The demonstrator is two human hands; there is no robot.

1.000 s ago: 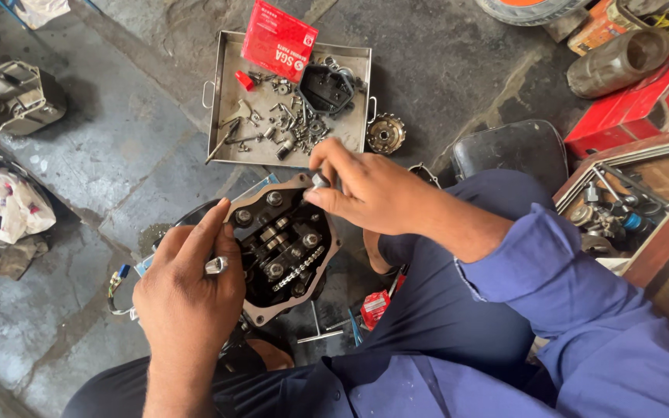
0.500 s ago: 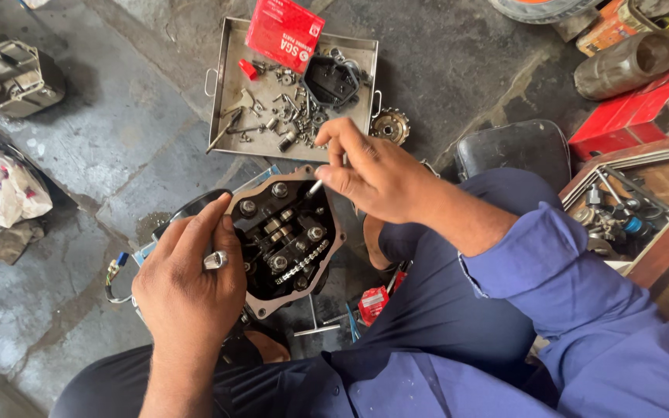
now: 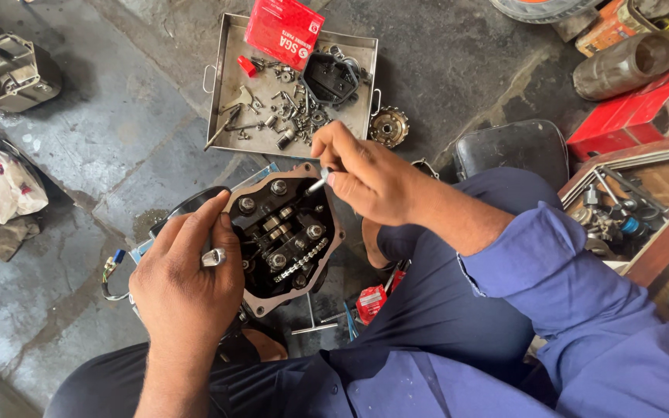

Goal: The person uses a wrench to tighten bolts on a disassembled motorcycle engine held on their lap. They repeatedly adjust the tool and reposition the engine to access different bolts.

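Note:
An open engine cylinder head (image 3: pixel 284 232), dark and oily with bolts, valve parts and a chain inside, sits between my knees. My left hand (image 3: pixel 187 286) rests on its left rim, fingers curled over the edge; a ring shows on one finger. My right hand (image 3: pixel 365 178) hovers at the head's upper right corner and pinches a small silver bolt (image 3: pixel 317 184) between thumb and fingers, its tip pointing at the rim.
A metal tray (image 3: pixel 222 101) with several loose bolts, a black cover and a red box lies on the stone floor beyond the head. A sprocket (image 3: pixel 388 126) lies beside it. A black seat, red boxes and a tool drawer stand at right.
My right hand has lifted slightly and shifted along the head's upper right corner with the small bolt. My left hand stays on the left rim.

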